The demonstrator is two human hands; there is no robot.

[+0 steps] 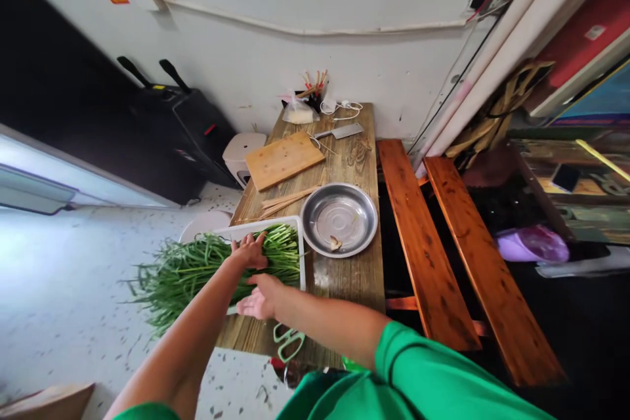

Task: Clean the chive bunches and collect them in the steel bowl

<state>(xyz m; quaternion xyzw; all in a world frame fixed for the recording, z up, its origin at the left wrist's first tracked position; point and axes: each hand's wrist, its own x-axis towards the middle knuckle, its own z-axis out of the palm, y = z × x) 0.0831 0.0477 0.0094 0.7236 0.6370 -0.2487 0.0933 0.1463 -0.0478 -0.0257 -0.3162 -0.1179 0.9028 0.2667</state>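
A thick bundle of long green chives (197, 269) lies across a white tray (302, 256), its leafy ends hanging past the tray's left side. My left hand (250, 252) rests on top of the bundle with its fingers spread. Lower down, at the tray's near edge, my right hand (260, 297) is open beside the chives, its fingers stretched to the left; whether it touches them I cannot tell. Just below that hand, the pale green handles of scissors (289, 342) show on the table. A steel basin (339, 220) holding a small pale scrap stands right of the tray.
Farther back on the wooden table (352, 289) lie thin sticks (288, 202), a cutting board (285, 159) and a cleaver (347, 131). A plastic bag (300, 111) sits near the wall. Two wooden benches (426, 243) run along the right; a black speaker (182, 131) stands left.
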